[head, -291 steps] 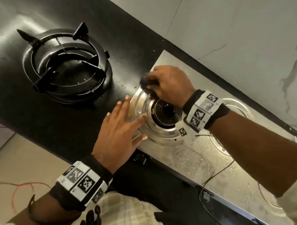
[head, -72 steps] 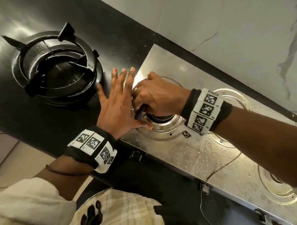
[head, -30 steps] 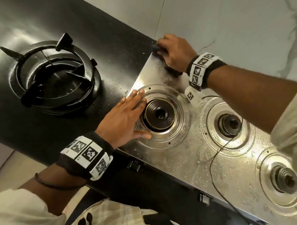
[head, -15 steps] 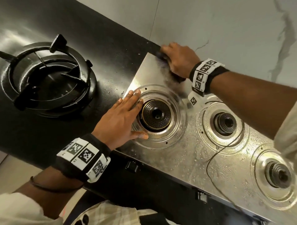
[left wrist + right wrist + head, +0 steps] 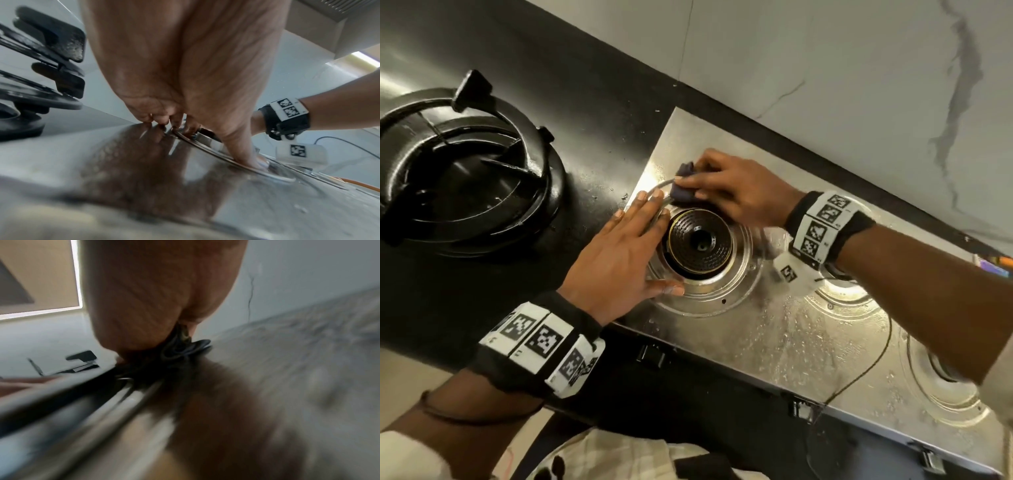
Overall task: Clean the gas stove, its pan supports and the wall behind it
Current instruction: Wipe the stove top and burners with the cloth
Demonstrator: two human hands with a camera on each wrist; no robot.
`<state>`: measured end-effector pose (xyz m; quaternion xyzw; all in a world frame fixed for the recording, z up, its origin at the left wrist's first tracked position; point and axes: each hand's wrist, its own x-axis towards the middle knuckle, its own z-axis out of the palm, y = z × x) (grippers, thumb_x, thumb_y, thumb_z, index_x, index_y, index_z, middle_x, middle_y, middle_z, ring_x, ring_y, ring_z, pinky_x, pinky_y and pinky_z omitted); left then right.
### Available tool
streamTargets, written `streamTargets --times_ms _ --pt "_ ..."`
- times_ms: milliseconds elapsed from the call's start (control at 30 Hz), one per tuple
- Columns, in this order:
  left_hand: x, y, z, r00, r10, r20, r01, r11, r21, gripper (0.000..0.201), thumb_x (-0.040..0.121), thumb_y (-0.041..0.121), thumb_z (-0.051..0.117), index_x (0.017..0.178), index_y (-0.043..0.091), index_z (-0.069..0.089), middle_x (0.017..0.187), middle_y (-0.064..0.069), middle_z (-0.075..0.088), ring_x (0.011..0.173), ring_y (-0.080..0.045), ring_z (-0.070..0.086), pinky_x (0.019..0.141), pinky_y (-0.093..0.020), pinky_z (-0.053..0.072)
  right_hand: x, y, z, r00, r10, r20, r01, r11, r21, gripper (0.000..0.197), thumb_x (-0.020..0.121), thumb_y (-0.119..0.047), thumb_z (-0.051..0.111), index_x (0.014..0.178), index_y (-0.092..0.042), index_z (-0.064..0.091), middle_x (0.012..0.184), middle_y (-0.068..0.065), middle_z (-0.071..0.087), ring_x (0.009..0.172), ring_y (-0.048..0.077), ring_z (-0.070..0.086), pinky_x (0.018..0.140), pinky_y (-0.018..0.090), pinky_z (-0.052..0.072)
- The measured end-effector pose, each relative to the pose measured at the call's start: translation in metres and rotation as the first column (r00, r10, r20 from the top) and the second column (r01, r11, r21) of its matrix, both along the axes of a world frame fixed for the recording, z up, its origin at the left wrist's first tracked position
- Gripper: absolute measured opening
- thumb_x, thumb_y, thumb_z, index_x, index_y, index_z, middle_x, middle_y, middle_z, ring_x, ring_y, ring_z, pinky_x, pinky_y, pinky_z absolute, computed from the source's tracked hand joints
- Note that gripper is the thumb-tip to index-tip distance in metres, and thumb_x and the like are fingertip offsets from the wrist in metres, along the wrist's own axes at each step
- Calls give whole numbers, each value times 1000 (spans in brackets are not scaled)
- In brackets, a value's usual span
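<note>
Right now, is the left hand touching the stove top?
Touching. In the left wrist view the fingertips and thumb of the left hand press on the steel stove top, meeting their own reflection.

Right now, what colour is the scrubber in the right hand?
Dark blue-purple scrubber, clearest in the head view.
</note>
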<state>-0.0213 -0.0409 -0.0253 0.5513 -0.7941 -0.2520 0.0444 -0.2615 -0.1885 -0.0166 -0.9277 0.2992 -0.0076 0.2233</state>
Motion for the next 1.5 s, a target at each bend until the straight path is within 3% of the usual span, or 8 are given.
streamTargets --times_ms 233,367,467,700,867,1000,1233,1500 --pt "-2 3 1 999 3 32 -3 1000 -9 117 78 74 67 167 16 17 175 -1 -7 160 -17 -11 127 -37 1 11 -49 -1 952 -296 70 297 955 0 36 104 -34 59 138 -29 69 118 -4 54 106 12 51 97 40 48" --pt "-3 2 2 999 4 50 -4 1000 -15 118 78 76 65 167 17 14 175 -5 -4 160 -20 -9 126 -38 1 54 -24 1 995 -54 79 49 997 66 34 101 -38 60 132 -31 73 117 -6 58 105 10 54 91 27 46" --pt "-3 2 3 998 3 59 -2 1000 -5 119 79 76 65 167 18 12 175 -6 -2 161 -21 -7 127 -39 2 60 -22 1 998 35 43 -36 999 30 36 101 -39 58 133 -32 72 119 -5 58 104 11 54 87 28 46" --pt "-2 2 5 998 -6 68 6 1000 -1 116 78 77 61 166 15 19 175 -4 -5 160 -18 -10 126 -37 1 5 -62 5 918 -396 -2 396 917 -40 37 105 -40 56 141 -33 66 115 -8 48 104 13 47 96 36 45" --pt "-3 3 3 999 2 50 -1 1000 -10 115 77 77 64 165 15 24 175 -4 -1 161 -18 -6 126 -38 5 9 -7 -7 934 -353 46 352 936 30 40 107 -39 52 145 -30 62 115 -9 44 101 10 46 84 16 35" --pt "-1 0 3 999 -5 31 4 1000 22 116 75 81 57 166 19 21 176 0 -5 161 -16 -9 126 -40 4 -18 9 -3 965 -260 -32 260 966 -1 41 107 -40 49 146 -35 60 121 -4 49 103 13 49 85 27 40" --pt "-3 5 4 999 24 47 -25 999 22 123 72 90 49 166 18 17 176 -1 -7 161 -16 -10 128 -40 3 -69 -24 -4 809 -586 -46 573 804 -158 41 108 -35 51 146 -27 61 132 4 56 116 28 59 96 28 38" --pt "-9 7 6 998 49 46 -50 999 20 120 75 86 55 166 16 20 176 -4 -5 161 -19 -9 129 -45 5 -52 72 -5 940 -339 -22 336 938 -90 45 108 -37 49 150 -23 57 126 5 52 94 11 48 84 16 35"
